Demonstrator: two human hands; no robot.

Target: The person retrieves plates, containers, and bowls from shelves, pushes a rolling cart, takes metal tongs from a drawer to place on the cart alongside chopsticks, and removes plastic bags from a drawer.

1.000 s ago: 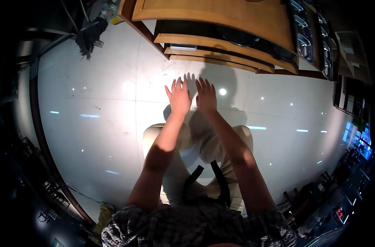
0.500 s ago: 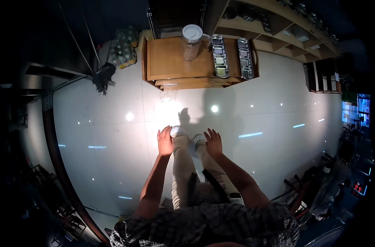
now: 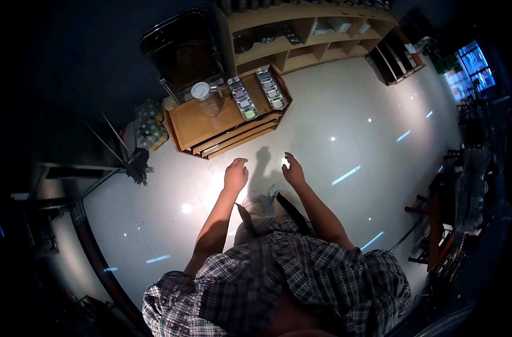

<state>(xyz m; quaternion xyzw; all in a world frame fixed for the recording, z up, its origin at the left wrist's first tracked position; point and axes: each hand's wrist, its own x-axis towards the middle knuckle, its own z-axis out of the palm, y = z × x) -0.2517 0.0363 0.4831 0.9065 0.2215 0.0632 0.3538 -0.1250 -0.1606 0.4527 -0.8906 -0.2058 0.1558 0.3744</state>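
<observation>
A mop point(image 3: 138, 167) stood near a pack of bottles point(image 3: 150, 128); next came the wooden cabinet point(image 3: 189, 122), ahead of both hands and apart from them, bearing a lidded pitcher point(image 3: 212, 105); the left hand point(image 3: 236, 175) hung empty, fingers loosely bent; two metal trays point(image 3: 242, 99) lay toward the cabinet's right end; the right hand point(image 3: 292, 169) hung empty too, thumb and fingers parted.

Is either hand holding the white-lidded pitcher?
No, the white-lidded pitcher stands on the wooden shelf unit, apart from the left hand and right hand.
</observation>
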